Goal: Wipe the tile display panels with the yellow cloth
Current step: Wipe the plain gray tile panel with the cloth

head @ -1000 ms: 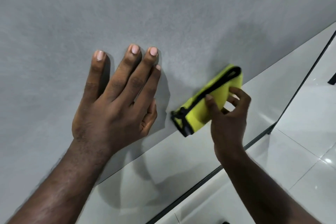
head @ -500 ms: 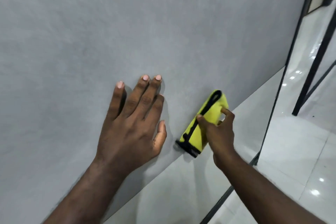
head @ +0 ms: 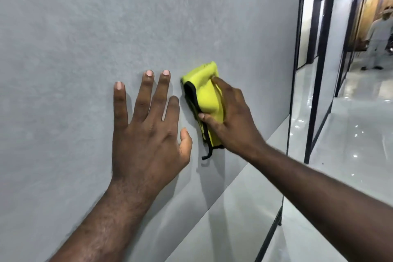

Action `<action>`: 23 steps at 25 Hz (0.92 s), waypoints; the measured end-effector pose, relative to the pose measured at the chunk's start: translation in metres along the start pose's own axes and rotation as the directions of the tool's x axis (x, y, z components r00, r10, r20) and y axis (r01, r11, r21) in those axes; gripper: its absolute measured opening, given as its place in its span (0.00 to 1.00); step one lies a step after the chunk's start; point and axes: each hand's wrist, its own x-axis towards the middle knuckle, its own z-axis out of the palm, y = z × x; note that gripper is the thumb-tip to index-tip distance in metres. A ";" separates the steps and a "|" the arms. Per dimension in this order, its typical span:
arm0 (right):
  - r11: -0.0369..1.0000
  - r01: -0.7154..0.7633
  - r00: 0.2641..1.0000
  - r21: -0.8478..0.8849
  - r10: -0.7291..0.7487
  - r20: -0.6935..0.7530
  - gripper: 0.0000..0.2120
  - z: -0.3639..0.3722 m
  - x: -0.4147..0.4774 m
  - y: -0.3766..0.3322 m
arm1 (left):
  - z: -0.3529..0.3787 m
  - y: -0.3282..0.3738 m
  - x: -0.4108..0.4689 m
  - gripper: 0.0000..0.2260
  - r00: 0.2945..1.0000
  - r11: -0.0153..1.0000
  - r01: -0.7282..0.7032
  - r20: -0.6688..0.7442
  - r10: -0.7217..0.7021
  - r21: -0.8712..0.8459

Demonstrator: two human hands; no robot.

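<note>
Room: a shop hall with a shiny white floor (head: 350, 155) on the right, and black frames (head: 319, 91) that stand up from it.
Far back: a person in light clothes (head: 380, 34) stands at the top right, small and blurry.
Big panel: a grey tile panel (head: 85, 27) fills most of the view. It looks dull and a bit cloudy.
Lower panel: a smooth pale panel (head: 244, 208) lies below the grey one and shines a little. Shadows of both arms fall on it.
Left hand: the left hand (head: 146, 134) lies flat on the grey tile panel. Its fingers are straight and spread, and it holds nothing.
Right hand: the right hand (head: 231, 121) grips the yellow cloth (head: 207, 95). The thumb goes across the lower part of the cloth and the fingers curl over its right side.
Cloth: it is folded up and pressed on the grey tile panel, just right of the left hand's fingers. It has a black edge (head: 189, 93) on its left side. A thin black strip (head: 209, 153) hangs loose from the bottom.
Hands together: they are side by side and close, but they do not touch.
Arms: both arms are bare and reach in from the bottom of the view.
</note>
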 end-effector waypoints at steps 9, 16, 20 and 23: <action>0.997 0.079 0.997 -0.021 -0.079 0.007 0.40 -0.023 0.048 0.029 | 0.033 0.031 0.018 0.28 0.998 0.997 -0.060 0.032 0.059 0.043; 0.976 -0.217 0.976 0.005 0.217 -0.030 0.39 -0.045 0.097 0.132 | 0.089 0.095 0.066 0.26 0.992 0.989 -0.125 0.043 0.122 0.083; 0.998 0.057 0.997 -0.005 -0.057 -0.051 0.38 -0.060 0.130 0.189 | 0.118 0.127 0.093 0.27 0.988 0.982 -0.153 0.036 0.150 0.108; 0.885 -0.436 0.887 0.166 0.454 -0.091 0.39 -0.057 0.113 0.249 | 0.138 0.152 0.092 0.31 0.965 0.960 -0.253 0.110 0.240 0.122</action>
